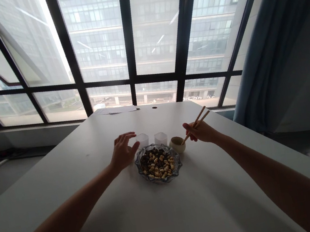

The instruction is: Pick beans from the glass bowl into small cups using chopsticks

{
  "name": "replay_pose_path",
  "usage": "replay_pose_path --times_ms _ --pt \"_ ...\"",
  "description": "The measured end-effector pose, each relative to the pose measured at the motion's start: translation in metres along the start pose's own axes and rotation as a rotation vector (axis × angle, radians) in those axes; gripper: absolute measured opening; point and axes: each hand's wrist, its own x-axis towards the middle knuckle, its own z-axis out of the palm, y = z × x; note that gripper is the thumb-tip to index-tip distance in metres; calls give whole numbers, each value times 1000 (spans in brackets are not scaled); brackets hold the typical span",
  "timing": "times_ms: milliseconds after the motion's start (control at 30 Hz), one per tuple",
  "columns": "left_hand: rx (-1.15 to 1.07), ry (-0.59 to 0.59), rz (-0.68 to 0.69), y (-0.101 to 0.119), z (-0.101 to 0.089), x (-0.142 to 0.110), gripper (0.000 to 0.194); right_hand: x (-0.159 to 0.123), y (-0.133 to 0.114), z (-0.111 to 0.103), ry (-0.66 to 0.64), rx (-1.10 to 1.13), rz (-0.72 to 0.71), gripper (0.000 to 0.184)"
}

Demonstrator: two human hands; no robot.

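In my right hand [202,131] is a pair of wooden chopsticks [196,122], their tips down inside a small round beige pot [178,144]. My left hand [124,151] hovers with fingers apart beside a translucent plastic cup [143,140]; whether the fingertips touch it I cannot tell. A second such cup [161,139] stands to its right. In front of the cups sits a scalloped glass bowl [179,167] full of pale nuts in shells [160,165] and dark seeds [148,158]. What lies inside the pot is hidden.
Everything stands on a long white table [167,218]. Sheets of paper [116,110] lie at its far end, close to two dark holes in the top. Beyond it are tall framed windows [98,34], and a blue curtain [262,41] hangs at the right.
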Motion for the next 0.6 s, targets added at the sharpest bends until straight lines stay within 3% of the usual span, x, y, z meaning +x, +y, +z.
replay_pose_path --times_ms 133,233,300,400,467,600 --pt "44 -299 210 70 19 32 40 -10 -1 2 -48 18 -1 74" --pt "115 -526 238 114 49 59 61 -16 0 3 8 32 3 74" --pt "196 -644 227 131 71 75 72 -20 2 2 60 49 2 73" --pt "328 -832 163 140 99 91 80 -23 7 -1 114 77 4 72" --pt "395 -909 120 139 112 97 76 -24 9 -3 133 96 11 73" --pt "393 -882 149 129 125 97 70 -26 11 -8 131 105 9 74"
